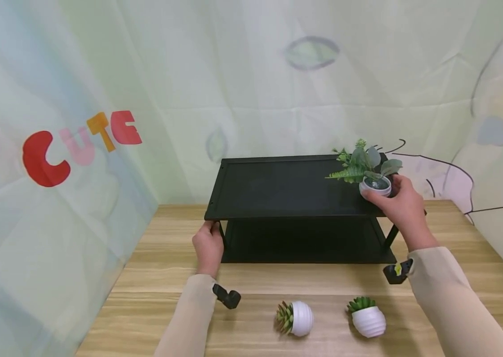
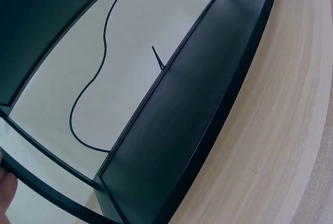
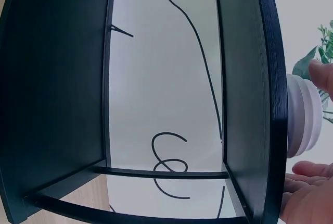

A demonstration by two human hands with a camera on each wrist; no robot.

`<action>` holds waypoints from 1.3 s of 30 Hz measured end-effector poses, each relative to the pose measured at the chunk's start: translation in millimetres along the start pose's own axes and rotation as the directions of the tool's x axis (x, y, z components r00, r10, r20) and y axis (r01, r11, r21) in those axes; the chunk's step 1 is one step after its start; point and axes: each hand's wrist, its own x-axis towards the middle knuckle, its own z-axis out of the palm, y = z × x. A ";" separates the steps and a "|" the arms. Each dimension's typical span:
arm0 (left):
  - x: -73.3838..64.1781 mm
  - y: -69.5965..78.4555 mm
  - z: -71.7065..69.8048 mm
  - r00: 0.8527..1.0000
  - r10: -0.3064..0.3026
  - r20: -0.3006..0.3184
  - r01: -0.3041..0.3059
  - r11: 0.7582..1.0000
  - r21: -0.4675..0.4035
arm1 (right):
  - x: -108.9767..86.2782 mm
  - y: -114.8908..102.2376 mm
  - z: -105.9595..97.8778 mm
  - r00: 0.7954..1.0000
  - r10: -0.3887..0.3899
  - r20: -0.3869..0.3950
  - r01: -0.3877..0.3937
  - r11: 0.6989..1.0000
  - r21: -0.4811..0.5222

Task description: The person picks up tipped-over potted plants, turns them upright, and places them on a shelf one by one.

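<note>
A black two-tier shelf (image 1: pixel 278 188) stands on the wooden table (image 1: pixel 162 277). My right hand (image 1: pixel 396 201) grips a small white pot with a leafy green plant (image 1: pixel 373 184) at the right end of the top shelf; the pot (image 3: pixel 301 114) rests on the shelf top with fingers around it. My left hand (image 1: pixel 208 245) holds the shelf's front left leg (image 1: pixel 221 233). In the left wrist view only a fingertip (image 2: pixel 6 185) shows beside the shelf frame (image 2: pixel 171 125). Two white ribbed pots lie in front: one tipped on its side (image 1: pixel 296 318), one upright (image 1: pixel 368 320), both with succulents.
A printed fabric backdrop with the letters "CUTE" (image 1: pixel 82 146) surrounds the table on the left, back and right. The table's front edge runs just below the two small pots. The lower shelf (image 2: pixel 156 151) holds nothing.
</note>
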 end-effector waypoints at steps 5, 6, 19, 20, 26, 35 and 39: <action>0.6 -0.7 0.3 1.000 0.012 -0.004 -0.012 1.000 0.003 | -6.2 1.9 -4.1 1.000 0.023 -0.019 -0.022 0.998 0.056; 0.5 -0.6 0.1 1.000 0.011 -0.003 -0.011 1.000 0.002 | -7.7 2.6 -5.1 0.999 0.025 -0.025 -0.023 0.998 0.058; 0.1 -2.5 -0.2 1.000 0.015 0.000 -0.015 1.000 -0.006 | -30.2 7.1 -12.5 0.991 -0.035 -0.130 0.039 0.999 0.028; 0.3 -2.2 -0.3 1.000 0.014 -0.002 -0.014 1.000 -0.004 | -32.7 7.5 -12.9 0.990 -0.044 -0.136 0.048 0.998 0.029; 0.7 0.0 -0.2 1.000 0.012 -0.002 -0.012 1.000 -0.010 | -48.3 12.0 -12.5 0.986 -0.057 -0.158 0.067 0.996 0.060; -0.1 0.3 0.4 1.000 0.003 -0.013 -0.003 1.000 -0.015 | -71.2 22.5 -6.6 0.988 -0.020 -0.150 0.035 0.995 0.095; -0.2 2.0 -0.8 1.000 0.008 -0.012 -0.008 1.000 -0.013 | -80.1 22.8 -4.2 0.990 0.003 -0.144 0.010 0.996 0.090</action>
